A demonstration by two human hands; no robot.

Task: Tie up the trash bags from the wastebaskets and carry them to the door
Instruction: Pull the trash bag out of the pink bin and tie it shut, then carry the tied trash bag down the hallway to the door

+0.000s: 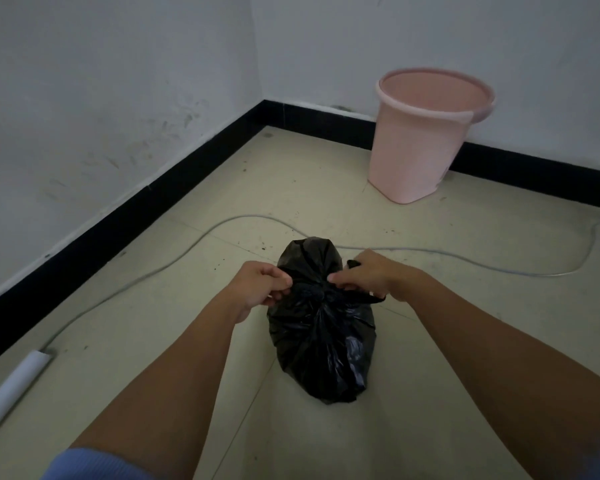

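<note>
The black trash bag [323, 341] lies on the floor [291, 188] on the near side of the pink wastebasket [426, 133], well apart from it, its long axis pointing past the basket's left side. The knot [314, 292] sits on top, between your hands. Your left hand [260, 289] and right hand [368, 275] each keep a grip clamped on a tail of plastic, arms stretched forward, equally near. Pulling the tails straight apart should cinch it.
</note>
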